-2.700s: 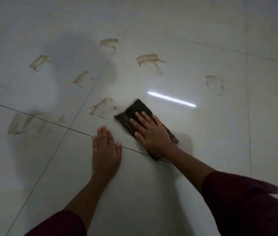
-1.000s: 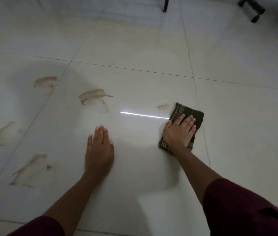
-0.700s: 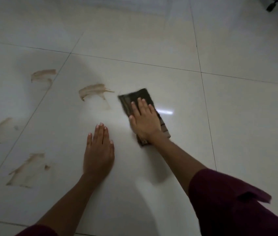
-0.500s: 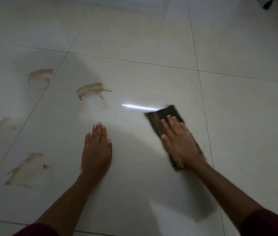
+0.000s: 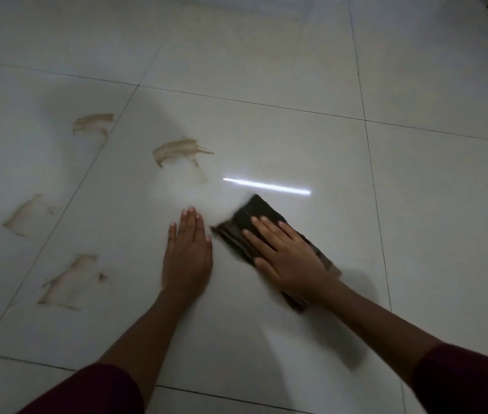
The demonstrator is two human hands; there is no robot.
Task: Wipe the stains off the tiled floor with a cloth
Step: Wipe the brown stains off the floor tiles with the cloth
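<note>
The right hand point(image 5: 289, 258) presses flat, fingers straight, on the dark folded cloth point(image 5: 254, 222); the left hand point(image 5: 187, 255) braces, open. Dirty cloth could smear the nearest brown stain point(image 5: 177, 149) wider.

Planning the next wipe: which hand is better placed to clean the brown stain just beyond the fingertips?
Right. The right hand already presses the dark folded cloth, while the left hand lies flat on the white tiled floor, bracing. The brown smear stain lies nearby.

Dark brown cloth point(image 5: 254, 216), tan stains point(image 5: 177, 149), white tiled floor point(image 5: 266, 138).
</note>
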